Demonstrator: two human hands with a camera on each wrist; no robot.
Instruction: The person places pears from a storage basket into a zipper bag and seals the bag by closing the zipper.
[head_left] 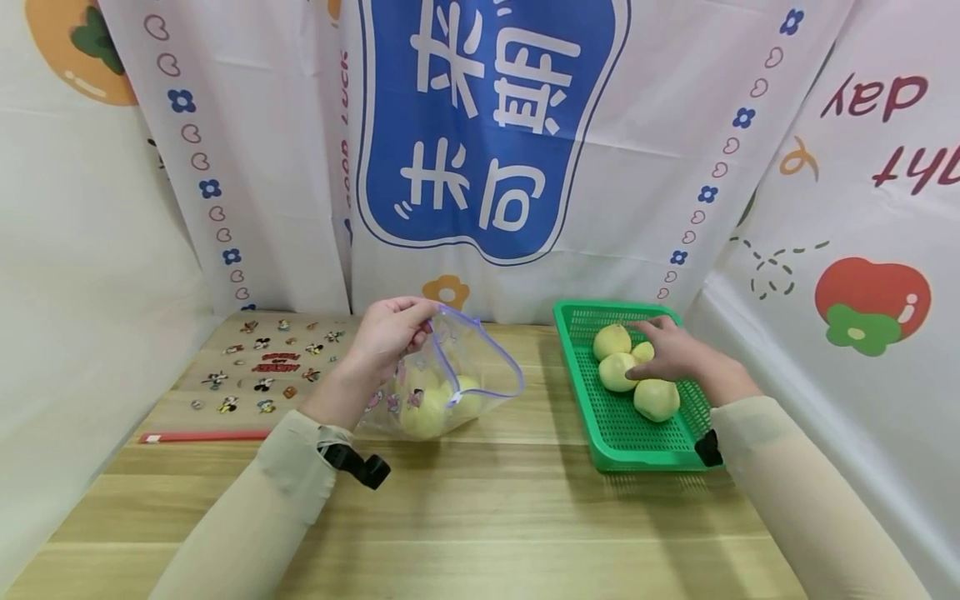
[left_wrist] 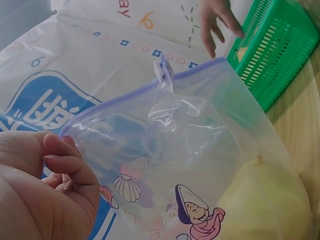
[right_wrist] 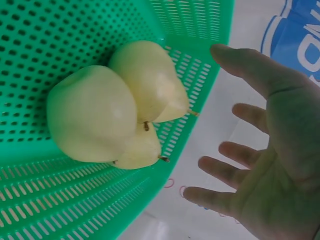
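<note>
My left hand (head_left: pixel 392 335) pinches the top edge of a clear plastic zip bag (left_wrist: pixel 150 135) with a purple rim, holding it up at the middle of the table. The bag's mouth gapes toward the right, and a slider (left_wrist: pixel 164 70) sits on the rim. Pale yellow pears (head_left: pixel 423 414) lie in the bottom of the bag. To the right, several more pears (head_left: pixel 657 400) rest in a green plastic basket (head_left: pixel 581 392). Over these hovers my right hand (head_left: pixel 670 350), fingers spread and nothing held. The right wrist view shows pear stems and the extended fingers (right_wrist: pixel 212 202).
A flat bag (head_left: pixel 277 367) printed with cartoon figures lies at the back left of the wooden table (head_left: pixel 480 517), with a red strip (head_left: pixel 210 436) along its front edge. Behind the table hangs a printed white cloth (head_left: pixel 285 167); more cloth covers both sides.
</note>
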